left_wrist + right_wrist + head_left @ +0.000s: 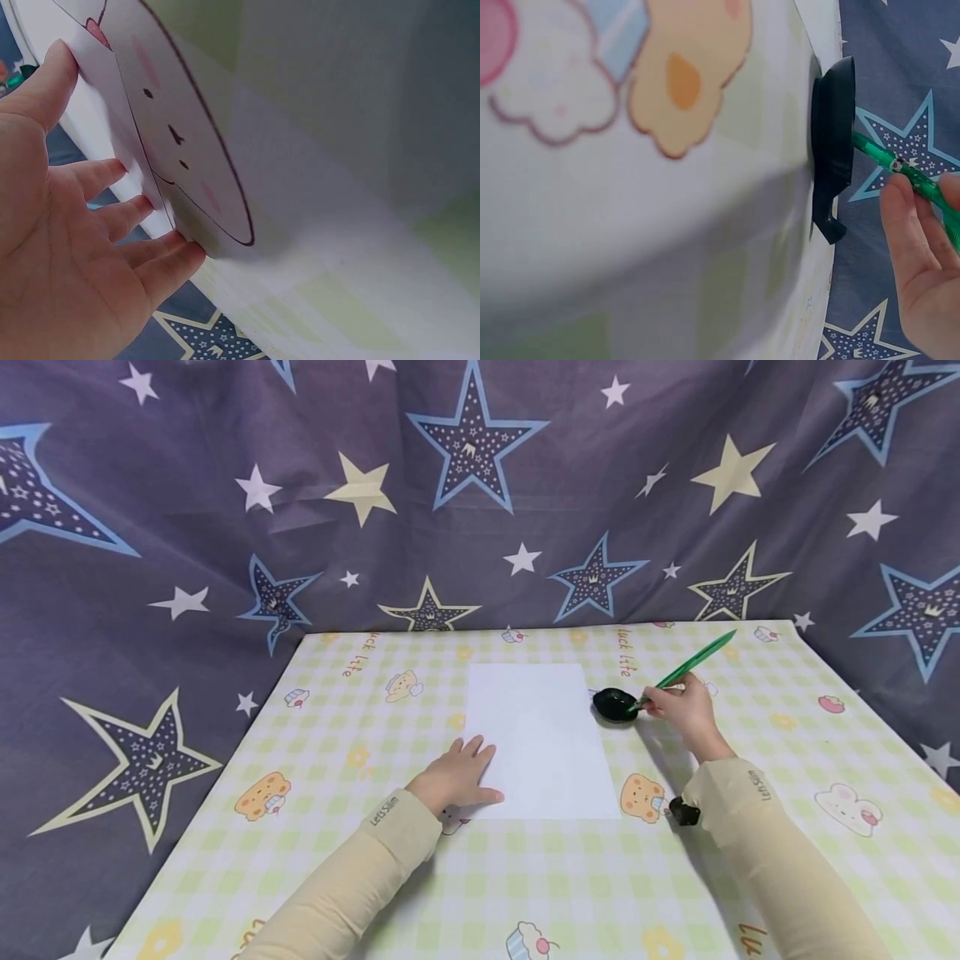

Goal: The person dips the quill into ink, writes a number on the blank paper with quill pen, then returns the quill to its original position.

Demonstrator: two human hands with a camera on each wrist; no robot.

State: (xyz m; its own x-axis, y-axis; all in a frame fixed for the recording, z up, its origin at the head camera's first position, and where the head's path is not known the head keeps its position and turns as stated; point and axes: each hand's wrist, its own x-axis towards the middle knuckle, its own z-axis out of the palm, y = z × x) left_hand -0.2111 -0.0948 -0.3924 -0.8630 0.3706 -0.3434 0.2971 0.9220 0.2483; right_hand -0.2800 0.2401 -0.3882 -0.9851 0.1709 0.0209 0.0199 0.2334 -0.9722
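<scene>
One whole pen (697,659), head view only

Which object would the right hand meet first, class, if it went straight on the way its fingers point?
Probably the black dish: the right hand points toward it, the green pen it holds reaching to the dish, though depth leaves first contact uncertain.

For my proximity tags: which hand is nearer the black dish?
Right. The right hand is beside the black dish; the left hand is across the white paper from it.
</scene>
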